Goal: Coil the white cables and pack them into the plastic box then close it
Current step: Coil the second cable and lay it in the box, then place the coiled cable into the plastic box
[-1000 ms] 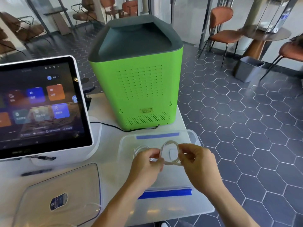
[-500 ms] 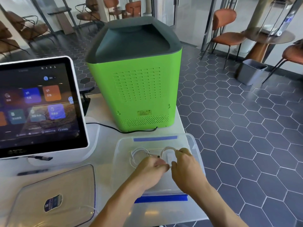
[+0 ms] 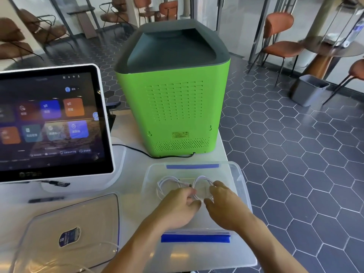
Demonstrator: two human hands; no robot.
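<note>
Both hands reach into the clear plastic box [image 3: 239, 175] at 5 o'clock of the table. The left hand [image 3: 177, 206] and right hand [image 3: 226, 203] rest on two white cable coils [image 3: 167, 184] lying on the box floor. The hands hide the coils' near halves, so whether fingers pinch them cannot be told. The lid [image 3: 65, 219], at 7 o'clock, is cut off by the frame.

Two coiled white cables [image 3: 184, 186] are lying side by side on the floor of the clear plastic box [image 3: 239, 180], which is sitting open, its clear lid [image 3: 65, 219] resting flat to its left.
</note>
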